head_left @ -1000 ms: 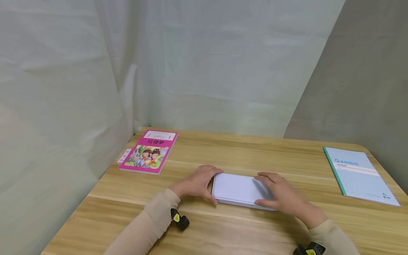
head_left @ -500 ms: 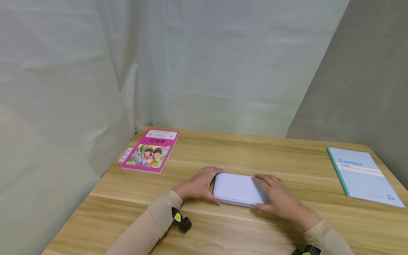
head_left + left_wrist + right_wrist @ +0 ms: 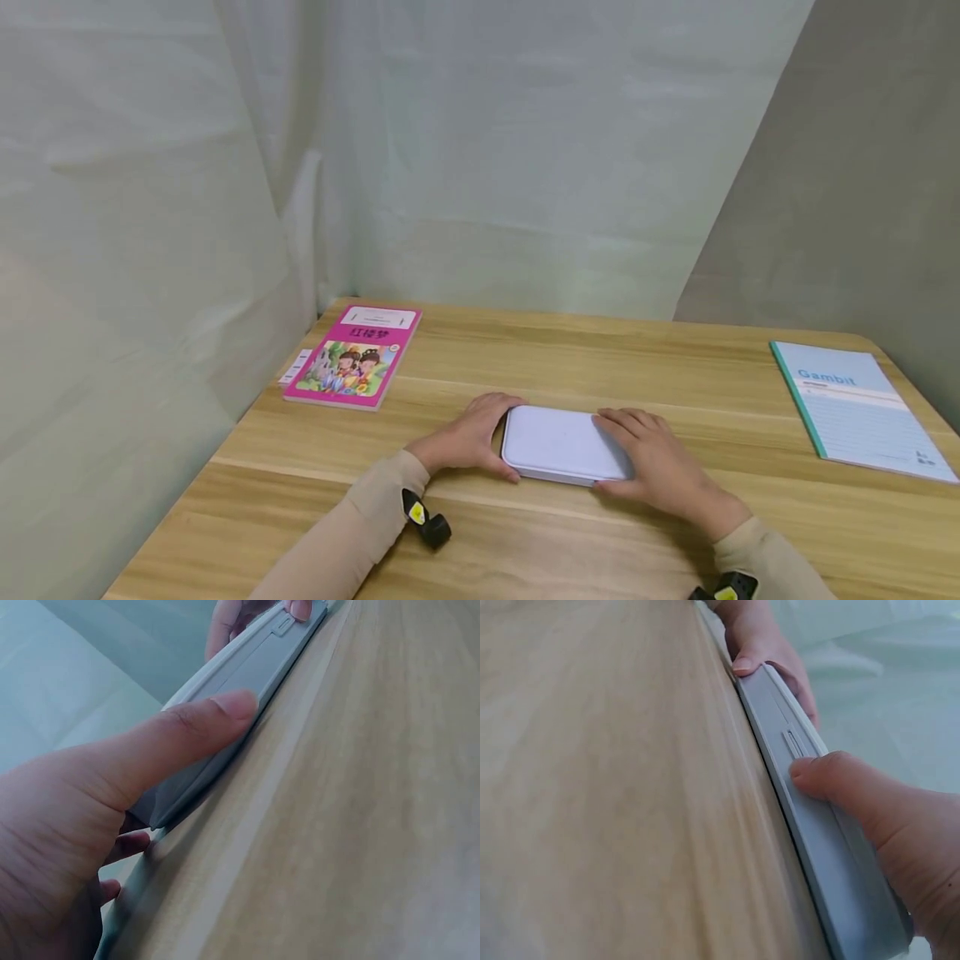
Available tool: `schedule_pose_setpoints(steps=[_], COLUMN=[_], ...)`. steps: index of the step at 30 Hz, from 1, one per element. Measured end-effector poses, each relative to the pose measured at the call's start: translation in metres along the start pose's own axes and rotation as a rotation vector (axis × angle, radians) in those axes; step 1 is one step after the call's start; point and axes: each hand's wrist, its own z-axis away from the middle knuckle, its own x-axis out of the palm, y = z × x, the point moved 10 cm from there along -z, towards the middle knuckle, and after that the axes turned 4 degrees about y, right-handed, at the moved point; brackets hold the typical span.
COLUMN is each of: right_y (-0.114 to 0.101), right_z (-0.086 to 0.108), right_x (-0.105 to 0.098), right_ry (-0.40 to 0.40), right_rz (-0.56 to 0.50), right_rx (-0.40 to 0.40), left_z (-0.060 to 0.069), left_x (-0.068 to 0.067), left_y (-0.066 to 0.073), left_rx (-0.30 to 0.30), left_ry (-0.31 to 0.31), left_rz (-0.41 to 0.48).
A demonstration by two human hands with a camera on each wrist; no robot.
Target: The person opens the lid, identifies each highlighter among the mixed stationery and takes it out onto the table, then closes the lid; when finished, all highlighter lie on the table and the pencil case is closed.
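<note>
A flat, pale lilac-white rectangular case (image 3: pixel 566 444) with rounded corners lies on the wooden table. My left hand (image 3: pixel 468 437) grips its left end, thumb along the near side and fingers at the far side. Over the right end, my right hand (image 3: pixel 656 462) holds it the same way and hides that end. In the right wrist view, the right thumb (image 3: pixel 829 776) presses on the case's grey side wall (image 3: pixel 810 817), just by a small latch-like tab (image 3: pixel 793 742). The left thumb (image 3: pixel 202 724) lies across the same wall in the left wrist view.
A pink picture-cover book (image 3: pixel 352 357) lies at the table's back left, with a white slip or booklet (image 3: pixel 296 367) showing from under it. A pale blue notebook (image 3: pixel 862 408) lies at the right. Grey-white sheeting (image 3: pixel 510 167) hangs behind the wooden table (image 3: pixel 540 542).
My right hand has slid a little left along the case, and its fingers and thumb have closed in on the sides. The left hand keeps its hold. The case stays on the table.
</note>
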Motion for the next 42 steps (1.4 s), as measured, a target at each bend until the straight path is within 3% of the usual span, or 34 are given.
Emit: schedule_pose_setpoints(steps=[12,25,32,42], right_y=[0.009,0.013,0.018,0.015], right_z=[-0.002,-0.006,-0.011,-0.011], right_x=[0.0,-0.006,-0.007,-0.003], right_ry=[0.058,0.064,0.011,-0.05], right_rz=[-0.067,-0.123,-0.189,-0.143], right_rx=[-0.009,-0.019,0.03,0.015], left_z=[0.0,-0.001,-0.003,0.0], left_x=[-0.001,-0.002,-0.002,-0.003], left_y=[-0.001,0.004,0.006,0.003], left_rx=[-0.023,0.009,0.043,0.015], left_ry=[-0.023,-0.028,-0.01,0.016], left_rz=[0.049,0.049,0.038,0.02])
